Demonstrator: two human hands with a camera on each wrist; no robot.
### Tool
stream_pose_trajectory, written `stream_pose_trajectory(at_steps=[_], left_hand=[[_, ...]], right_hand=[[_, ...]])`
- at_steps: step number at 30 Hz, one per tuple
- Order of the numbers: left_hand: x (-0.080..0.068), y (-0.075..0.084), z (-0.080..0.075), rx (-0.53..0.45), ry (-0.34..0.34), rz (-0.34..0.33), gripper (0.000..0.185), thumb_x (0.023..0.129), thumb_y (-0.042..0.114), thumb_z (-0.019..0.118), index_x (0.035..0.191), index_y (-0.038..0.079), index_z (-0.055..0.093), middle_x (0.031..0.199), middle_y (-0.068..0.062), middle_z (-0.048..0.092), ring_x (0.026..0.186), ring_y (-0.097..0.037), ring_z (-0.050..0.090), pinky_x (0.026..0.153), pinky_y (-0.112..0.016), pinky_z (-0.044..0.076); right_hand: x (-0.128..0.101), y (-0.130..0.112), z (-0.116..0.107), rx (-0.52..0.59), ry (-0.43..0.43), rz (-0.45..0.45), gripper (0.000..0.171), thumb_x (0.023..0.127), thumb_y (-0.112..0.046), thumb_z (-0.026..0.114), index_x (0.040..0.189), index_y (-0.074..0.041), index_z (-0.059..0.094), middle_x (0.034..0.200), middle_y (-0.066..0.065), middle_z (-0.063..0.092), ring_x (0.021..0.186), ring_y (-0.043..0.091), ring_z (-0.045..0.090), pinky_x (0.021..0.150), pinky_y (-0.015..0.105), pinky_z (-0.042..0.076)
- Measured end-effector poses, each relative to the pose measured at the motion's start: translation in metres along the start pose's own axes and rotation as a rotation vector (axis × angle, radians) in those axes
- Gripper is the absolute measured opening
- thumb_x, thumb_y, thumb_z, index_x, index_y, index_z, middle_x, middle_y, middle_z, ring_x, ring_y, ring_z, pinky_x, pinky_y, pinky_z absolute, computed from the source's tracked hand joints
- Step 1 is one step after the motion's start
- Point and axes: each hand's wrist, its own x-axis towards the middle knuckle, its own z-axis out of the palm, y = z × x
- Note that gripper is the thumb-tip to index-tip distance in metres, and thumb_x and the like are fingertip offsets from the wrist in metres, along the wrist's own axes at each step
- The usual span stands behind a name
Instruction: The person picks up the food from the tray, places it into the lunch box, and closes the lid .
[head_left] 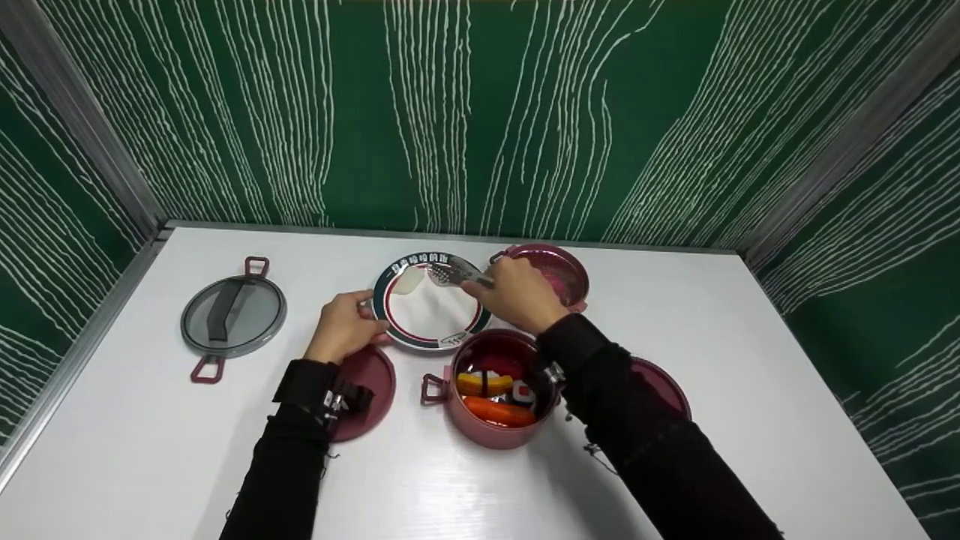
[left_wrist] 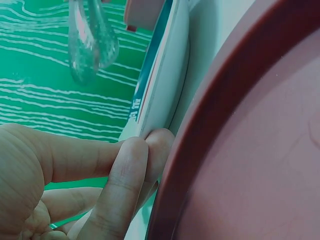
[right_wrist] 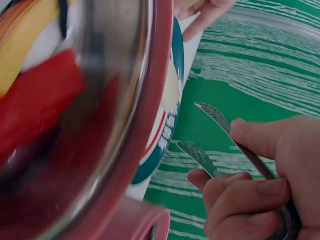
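My left hand (head_left: 346,324) pinches the left rim of a white plate (head_left: 431,315) with a dark green and red border. A pale, flat piece of food (head_left: 409,280) lies near the plate's far left edge. Above the plate my right hand (head_left: 521,292) holds metal tongs (head_left: 465,274) with perforated tips. In the right wrist view the two tips of the tongs (right_wrist: 216,117) stand apart, with nothing between them. Just in front of the plate is a red pot (head_left: 487,436) holding a yellow sushi piece (head_left: 480,385), a sushi roll (head_left: 523,391) and an orange, carrot-like piece (head_left: 499,412).
A second red pot-like vessel (head_left: 574,270) stands behind my right hand. A glass lid (head_left: 259,322) with two red handles lies at the left. Red discs lie under my left wrist (head_left: 379,394) and beside my right forearm (head_left: 667,386). Green patterned walls (head_left: 360,150) enclose the white table.
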Motion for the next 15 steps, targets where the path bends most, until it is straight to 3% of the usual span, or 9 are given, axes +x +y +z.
stream_pose_trajectory(at_steps=[6,11,15], left_hand=[[0.0,0.0,-0.002,-0.005,0.007,-0.019,0.073,0.091,-0.008,0.075,0.158,-0.007,0.046,0.087,-0.001,0.048,0.061,-0.003,0.069,0.063,-0.019,0.063],[0.001,0.0,-0.001,-0.033,0.0,-0.034,0.074,0.092,-0.007,0.074,0.159,-0.006,0.044,0.093,-0.004,0.05,0.062,-0.004,0.07,0.064,-0.022,0.064],[0.001,0.0,0.0,-0.031,0.004,-0.036,0.074,0.092,-0.007,0.074,0.16,-0.004,0.045,0.094,-0.005,0.054,0.062,-0.005,0.07,0.064,-0.021,0.064]], right_hand=[[0.015,-0.024,0.012,-0.041,-0.064,0.06,0.048,0.102,-0.05,0.07,0.081,-0.008,0.066,0.077,0.005,0.056,0.071,0.021,0.055,0.064,0.035,0.044],[0.023,-0.039,0.017,-0.056,-0.072,0.077,0.055,0.102,-0.052,0.069,0.106,0.003,0.076,0.112,0.023,0.075,0.093,0.031,0.07,0.083,0.044,0.057],[0.027,-0.048,0.023,-0.062,-0.099,0.089,0.057,0.104,-0.051,0.067,0.117,0.004,0.076,0.12,0.024,0.076,0.1,0.033,0.072,0.088,0.045,0.058]])
